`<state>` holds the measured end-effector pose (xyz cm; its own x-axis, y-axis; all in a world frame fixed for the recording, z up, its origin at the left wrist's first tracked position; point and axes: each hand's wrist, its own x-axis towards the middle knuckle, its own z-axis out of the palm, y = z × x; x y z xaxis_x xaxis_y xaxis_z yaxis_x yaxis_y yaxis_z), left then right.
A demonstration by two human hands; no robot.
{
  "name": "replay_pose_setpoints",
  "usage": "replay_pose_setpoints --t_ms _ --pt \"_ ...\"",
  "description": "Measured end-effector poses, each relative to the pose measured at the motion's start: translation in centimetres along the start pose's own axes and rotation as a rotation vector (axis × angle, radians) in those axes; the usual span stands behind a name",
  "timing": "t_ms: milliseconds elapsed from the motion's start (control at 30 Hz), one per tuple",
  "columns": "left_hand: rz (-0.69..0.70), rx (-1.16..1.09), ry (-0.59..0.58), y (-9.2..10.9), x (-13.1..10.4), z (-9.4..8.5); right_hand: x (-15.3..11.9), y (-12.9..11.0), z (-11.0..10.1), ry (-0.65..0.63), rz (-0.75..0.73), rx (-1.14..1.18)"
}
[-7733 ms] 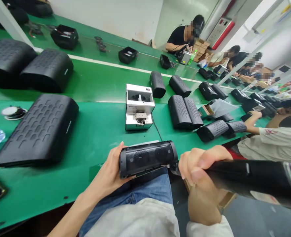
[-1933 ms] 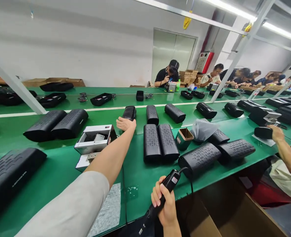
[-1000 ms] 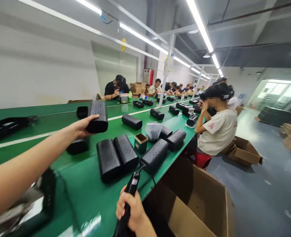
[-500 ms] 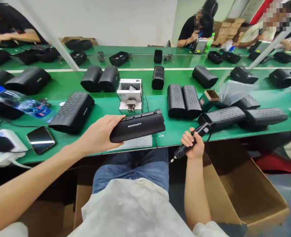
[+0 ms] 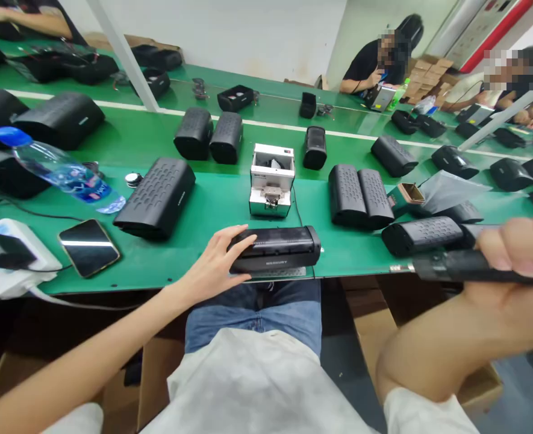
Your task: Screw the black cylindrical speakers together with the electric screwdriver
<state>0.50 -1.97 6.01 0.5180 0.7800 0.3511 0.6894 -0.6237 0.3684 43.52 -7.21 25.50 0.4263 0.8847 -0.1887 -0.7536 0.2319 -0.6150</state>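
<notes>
My left hand [image 5: 223, 262] grips the left end of a black speaker housing [image 5: 279, 250] lettered on its front, at the near edge of the green table [image 5: 221, 187]. A black electric screwdriver [image 5: 451, 265] lies level in my right hand [image 5: 519, 247], its silver tip pointing left toward the housing but well apart from it. Behind the housing stands a white screw dispenser [image 5: 271, 181] with a metal front. Part of a pale tray shows under the housing.
Black speakers [image 5: 158, 196] stand left, right and behind. A water bottle [image 5: 67, 172], a phone [image 5: 89, 247] and a white power strip [image 5: 15, 259] lie at left. A small open tin [image 5: 411, 194] is at right. People work across the table. Cardboard boxes are below.
The housing has come down toward the table edge and turned, showing its open top side. My right hand has moved right and up toward the camera with the screwdriver. The view has shifted.
</notes>
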Motion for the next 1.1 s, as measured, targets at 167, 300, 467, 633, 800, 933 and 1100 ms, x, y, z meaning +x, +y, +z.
replay_pose_setpoints --t_ms 167,300,467,633,800,933,1100 --pt "-0.187 -0.376 -0.047 -2.2 -1.9 2.5 2.9 10.7 10.2 -0.621 -0.708 -0.233" --pt "-0.205 -0.496 -0.080 -3.5 -1.7 3.7 7.6 18.5 14.8 -0.666 -0.942 -0.320" --pt "-0.162 -0.566 -0.037 -3.9 -1.3 4.1 10.5 22.8 17.6 -0.640 -0.977 -0.521" --pt "-0.172 -0.596 -0.047 -3.9 -1.4 4.2 12.0 24.3 18.6 -0.609 -0.853 -0.664" --pt "-0.140 -0.625 -0.049 -4.0 -1.1 4.0 13.7 24.9 18.6 -0.516 -0.752 -0.723" --pt "-0.134 -0.635 -0.044 -4.1 -1.1 4.1 14.1 24.8 18.4 -0.546 -0.704 -0.700" --pt "-0.108 -0.629 -0.027 -4.0 -1.1 4.3 12.6 24.5 18.0 -0.594 -0.724 -0.724"
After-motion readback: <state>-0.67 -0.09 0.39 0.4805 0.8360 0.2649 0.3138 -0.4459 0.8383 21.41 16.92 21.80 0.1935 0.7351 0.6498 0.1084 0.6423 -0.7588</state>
